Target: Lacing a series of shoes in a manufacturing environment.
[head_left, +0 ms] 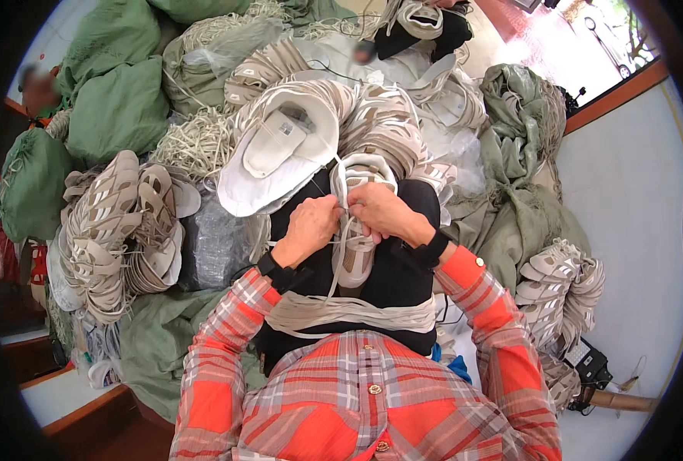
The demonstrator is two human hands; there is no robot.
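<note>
A beige and white shoe upper (354, 265) lies lengthwise between my knees, its toe toward me. My left hand (311, 228) is at its left side, fingers pinched on a flat cream shoelace (340, 178). My right hand (387, 213) pinches the lace from the right, with the fingertips of both hands almost meeting over the upper. Part of the lacing is hidden beneath my fingers. A hank of loose cream laces (349, 313) stretches across my lap. Just beyond my hands, a nested stack of uppers (280, 150) shows its white lining.
More nested uppers (387, 127) are piled ahead, with further bundles at left (99, 230) and right (560, 288). Green sacks (119, 100) and a heap of laces (195, 142) lie at far left. A green sack (518, 207) slumps on the right. Other people show at the far edge.
</note>
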